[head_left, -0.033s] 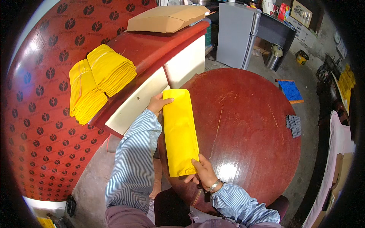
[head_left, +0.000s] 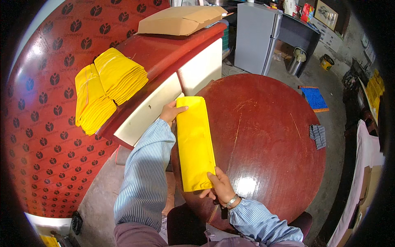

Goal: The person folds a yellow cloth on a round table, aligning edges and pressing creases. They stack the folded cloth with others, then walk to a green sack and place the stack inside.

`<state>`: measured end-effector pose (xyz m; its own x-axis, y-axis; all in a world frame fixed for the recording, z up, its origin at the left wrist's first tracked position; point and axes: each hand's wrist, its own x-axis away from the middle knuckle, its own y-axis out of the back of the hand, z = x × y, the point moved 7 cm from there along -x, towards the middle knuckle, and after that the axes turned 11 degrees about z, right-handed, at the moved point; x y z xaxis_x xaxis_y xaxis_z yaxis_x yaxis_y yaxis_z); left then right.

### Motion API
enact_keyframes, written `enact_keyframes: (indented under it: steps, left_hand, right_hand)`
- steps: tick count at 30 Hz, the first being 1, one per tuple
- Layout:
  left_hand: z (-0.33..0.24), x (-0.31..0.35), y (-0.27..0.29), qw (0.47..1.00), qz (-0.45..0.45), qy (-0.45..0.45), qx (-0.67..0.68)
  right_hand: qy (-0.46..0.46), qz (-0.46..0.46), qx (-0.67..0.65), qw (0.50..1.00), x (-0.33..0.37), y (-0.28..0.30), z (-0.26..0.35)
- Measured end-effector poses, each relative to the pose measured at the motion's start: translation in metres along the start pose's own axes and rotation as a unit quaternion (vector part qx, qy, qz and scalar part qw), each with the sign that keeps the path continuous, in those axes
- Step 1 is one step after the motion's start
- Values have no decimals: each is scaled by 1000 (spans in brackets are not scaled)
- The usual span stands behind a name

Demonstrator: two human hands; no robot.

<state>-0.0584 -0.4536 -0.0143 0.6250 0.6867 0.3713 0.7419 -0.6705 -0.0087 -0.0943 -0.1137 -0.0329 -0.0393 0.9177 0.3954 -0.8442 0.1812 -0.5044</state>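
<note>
A long, flat folded yellow sheet, looking like thin plastic or cloth, is held over the left part of the round table. My left hand is closed on its far left edge, thumb on top and fingers underneath. At the near right corner my right hand pinches it, the thumb above and some fingers below. Several thin layers show along its right edge. Two tied stacks of similar yellow folded sheets lie side by side on the red bed-like platform to the left.
The round dark red table has scratches and a bright glare spot. A flat cardboard box rests on the platform's far end. Beyond are a grey fridge and a steel flask. A blue mat lies on the floor.
</note>
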Motion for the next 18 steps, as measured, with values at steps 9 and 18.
enact_keyframes:
  steps: [9, 18]
  left_hand:
    - [15, -19, -7, 995, 43, -46, 76]
    - [-33, 51, -22, 808, -225, -282, -466]
  right_hand:
    - [6, 2, 12, 1000, 1, 1, -2]
    - [9, -20, 3, 1000, 1, -2, -1]
